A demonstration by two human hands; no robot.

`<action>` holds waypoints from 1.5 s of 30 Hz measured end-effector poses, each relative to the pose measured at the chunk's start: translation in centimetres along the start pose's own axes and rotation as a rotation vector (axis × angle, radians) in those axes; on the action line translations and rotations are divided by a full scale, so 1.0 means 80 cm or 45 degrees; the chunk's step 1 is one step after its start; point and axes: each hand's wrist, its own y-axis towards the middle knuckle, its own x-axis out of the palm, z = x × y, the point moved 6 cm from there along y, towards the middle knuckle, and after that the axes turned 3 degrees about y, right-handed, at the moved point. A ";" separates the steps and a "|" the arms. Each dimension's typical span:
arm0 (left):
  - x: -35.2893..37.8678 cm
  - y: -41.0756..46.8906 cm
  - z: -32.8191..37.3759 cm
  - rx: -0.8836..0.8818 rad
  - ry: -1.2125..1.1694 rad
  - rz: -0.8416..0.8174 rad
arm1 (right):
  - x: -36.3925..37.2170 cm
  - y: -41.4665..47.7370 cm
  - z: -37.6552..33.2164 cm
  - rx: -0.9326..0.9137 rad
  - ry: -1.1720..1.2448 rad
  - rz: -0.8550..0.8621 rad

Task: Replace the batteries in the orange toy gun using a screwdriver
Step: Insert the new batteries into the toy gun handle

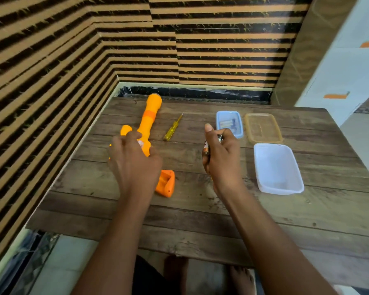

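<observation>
The orange toy gun (150, 118) lies on the wooden table (200, 209), barrel pointing away from me. My left hand (134, 160) rests over its body and hides the middle of it. The grip end (165, 184) pokes out below that hand with its battery compartment open. My right hand (221, 156) hovers right of the gun, fingers closed around batteries (206, 149). A yellow-handled screwdriver (172, 129) lies on the table between both hands, untouched.
A small blue tub (219, 117) holding batteries stands at the back right, next to a brownish lid or tub (262, 128). A white plastic tub (277, 169) sits nearer me on the right. A striped wall closes off the left and far sides.
</observation>
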 end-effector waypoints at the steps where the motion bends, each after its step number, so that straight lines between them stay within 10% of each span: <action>1: 0.000 0.002 -0.007 -0.057 0.023 -0.015 | 0.005 0.001 0.003 -0.002 -0.012 -0.003; 8: 0.010 0.014 -0.056 -0.486 -0.003 -0.235 | 0.042 0.007 0.037 -0.040 -0.159 -0.101; 45: 0.017 0.017 -0.044 -0.650 -0.538 -0.007 | 0.051 -0.023 -0.028 -0.947 -0.930 -0.384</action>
